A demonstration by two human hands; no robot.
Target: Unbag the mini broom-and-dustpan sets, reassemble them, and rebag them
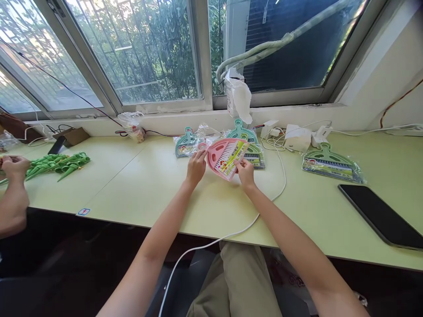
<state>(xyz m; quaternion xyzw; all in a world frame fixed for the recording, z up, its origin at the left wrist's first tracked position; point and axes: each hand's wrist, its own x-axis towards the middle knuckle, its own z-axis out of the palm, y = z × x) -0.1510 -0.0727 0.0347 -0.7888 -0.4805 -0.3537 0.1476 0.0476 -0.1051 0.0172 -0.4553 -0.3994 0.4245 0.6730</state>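
A pink mini dustpan and brush set (pixel 222 155) with a yellow-green label is held up above the table, tilted. My left hand (pixel 197 166) grips it at the handle end, on its upper left. The fingers of my right hand (pixel 245 171) pinch its lower right edge, by the label. Just behind it lie green dustpan sets in clear plastic wrap: one teal-green set (pixel 185 143) to the left and others (pixel 254 154) to the right, partly covered by the pink one.
Another wrapped green dustpan set (pixel 331 164) and a large black phone (pixel 380 215) lie to the right. A white cable (pixel 282 176) runs across the table (pixel 132 198) and over its front edge. At left, another person's hand (pixel 15 167) is beside green woven pieces (pixel 62 164).
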